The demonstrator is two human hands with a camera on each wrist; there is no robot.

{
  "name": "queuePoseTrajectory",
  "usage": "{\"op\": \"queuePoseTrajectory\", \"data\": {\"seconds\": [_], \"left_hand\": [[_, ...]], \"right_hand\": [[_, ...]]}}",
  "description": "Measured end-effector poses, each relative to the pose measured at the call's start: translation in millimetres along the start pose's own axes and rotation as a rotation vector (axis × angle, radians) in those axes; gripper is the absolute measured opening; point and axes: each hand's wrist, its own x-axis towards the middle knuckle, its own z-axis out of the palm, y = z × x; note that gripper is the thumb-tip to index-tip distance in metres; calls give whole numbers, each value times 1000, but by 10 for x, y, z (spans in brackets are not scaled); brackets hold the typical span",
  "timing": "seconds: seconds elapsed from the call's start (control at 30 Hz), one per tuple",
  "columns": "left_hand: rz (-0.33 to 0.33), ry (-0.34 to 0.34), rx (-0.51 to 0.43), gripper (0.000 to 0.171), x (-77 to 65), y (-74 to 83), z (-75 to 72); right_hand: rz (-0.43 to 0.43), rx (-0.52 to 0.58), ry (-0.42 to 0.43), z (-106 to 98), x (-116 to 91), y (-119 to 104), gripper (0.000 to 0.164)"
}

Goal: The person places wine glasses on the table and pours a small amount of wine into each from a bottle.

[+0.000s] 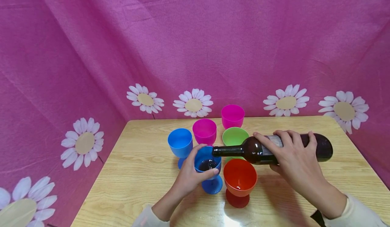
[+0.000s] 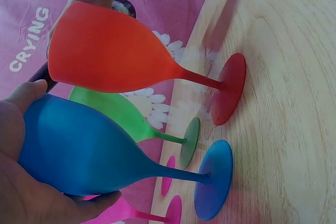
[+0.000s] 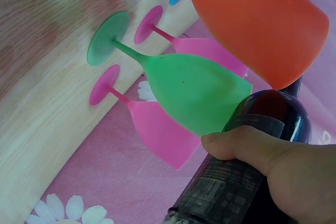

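Observation:
My left hand [image 1: 194, 172] holds a blue goblet [image 1: 212, 183] around its bowl, thumb on the near side and fingers on the far side. The goblet's base stands on the table, and dark liquid lies in its bowl. My right hand [image 1: 297, 159] grips a dark wine bottle [image 1: 265, 149] round its labelled body. The bottle lies nearly level, its mouth right at the blue goblet's rim. Just right of that goblet, under the bottle's shoulder, stands a red-orange goblet [image 1: 239, 176]. In the left wrist view, fingers wrap the blue bowl [image 2: 79, 148].
Behind the hands stand a second blue goblet [image 1: 179, 144], two pink goblets [image 1: 204, 132] and a green goblet [image 1: 235, 137], partly covered by the bottle. The wooden table [image 1: 131, 172] meets a pink flowered cloth [image 1: 213, 50] at its back and sides.

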Motion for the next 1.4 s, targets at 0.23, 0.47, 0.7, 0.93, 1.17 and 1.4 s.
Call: {"op": "queuePoseTrajectory", "data": {"seconds": [0.23,0.47,0.7,0.93,1.17,1.4], "left_hand": [[-1,0,2,82,-1,5,-2],[-10,-2,-2,82,-3,10,-5],[-12,-5,-11,82,-5,11,-3],[-10,-7,-21,81,-7,15,-3],[-13,-3,-15,83,-4,4,-4],[-12,2,2,84,-4,1,-2]], "right_hand": [[1,1,2,-8,3,-3,109],[1,1,-1,-6,1,-5,110],[4,9,-5,-6,-15,-11,111],[11,15,-14,-4,-19,-21,114],[27,37,-21,3,-24,-36,114],[45,61,-33,8,-28,-34,114]]}}
